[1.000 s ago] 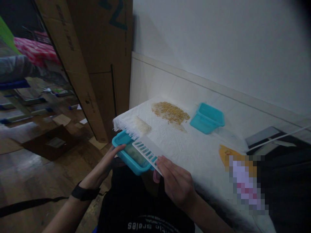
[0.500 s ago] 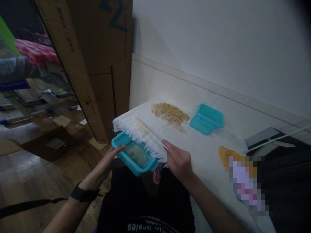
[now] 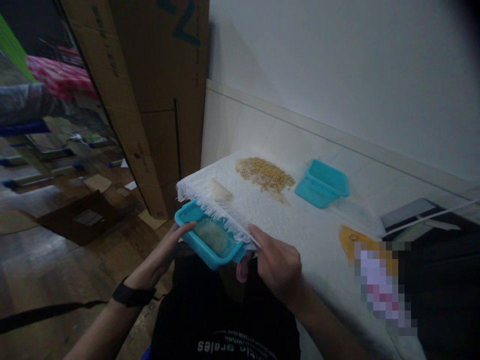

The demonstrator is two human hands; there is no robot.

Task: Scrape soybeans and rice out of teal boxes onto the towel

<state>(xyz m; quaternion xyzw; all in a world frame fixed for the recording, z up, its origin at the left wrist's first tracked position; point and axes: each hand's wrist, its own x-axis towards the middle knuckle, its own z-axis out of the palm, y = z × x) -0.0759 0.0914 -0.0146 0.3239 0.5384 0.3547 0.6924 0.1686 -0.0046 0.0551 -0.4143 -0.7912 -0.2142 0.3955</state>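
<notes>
My left hand (image 3: 173, 245) grips a blue plastic container (image 3: 212, 257) by its near left side, thumb over the rim. The container sits just below the table edge, partly under the fringe of a white cloth (image 3: 240, 170). Pale rice-like grains (image 3: 212, 235) lie inside it. My right hand (image 3: 279, 260) is closed on a thin white flat strip (image 3: 243, 225) at the table edge; its exact kind is unclear. A small heap of pale grains (image 3: 220, 190) rests on the cloth near the fringe, beyond the strip. Farther back, yellowish beans (image 3: 266, 172) are spread out.
A second blue container (image 3: 322, 182) stands right of the beans, with a clear lid (image 3: 358, 215) beside it. An orange packet (image 3: 350, 240) and dark items lie at the right. A tall cardboard box (image 3: 157, 130) rises at the left, and a wall (image 3: 337, 65) closes the back.
My right hand has moved slightly toward me and down with the strip, away from the heap of pale grains. The blue container stays in my left hand beneath the edge.
</notes>
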